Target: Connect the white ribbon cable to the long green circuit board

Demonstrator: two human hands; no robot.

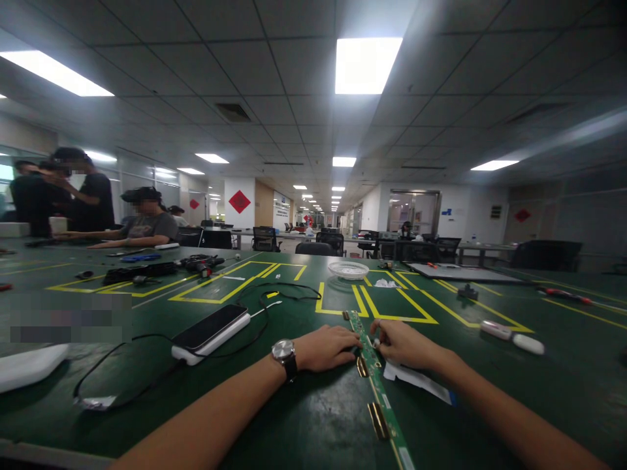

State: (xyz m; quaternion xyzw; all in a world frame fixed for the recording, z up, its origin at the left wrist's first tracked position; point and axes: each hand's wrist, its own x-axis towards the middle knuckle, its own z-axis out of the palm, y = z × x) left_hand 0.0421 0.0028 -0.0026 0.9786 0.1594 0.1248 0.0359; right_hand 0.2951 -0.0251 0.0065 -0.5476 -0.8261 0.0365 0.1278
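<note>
A long, narrow green circuit board [376,385] with gold-coloured flex tabs along its left edge lies lengthwise on the table before me. My left hand [327,347], a watch [284,352] on its wrist, rests flat with its fingertips on the board's left edge. On the opposite edge, my right hand [404,343] is closed in a pinch over a small whitish piece. It looks like the end of the white flat ribbon cable [421,382], which emerges below this hand toward the right and has a blue tip. My fingers partly hide where cable and board meet.
Left of the board, a phone lies on a white power bank [215,336] with a black cord around it. A white plastic basket [348,269] stands beyond. A white-capped object [512,337] and a screwdriver [563,295] lie right. Another person [149,222] sits at the table's far left.
</note>
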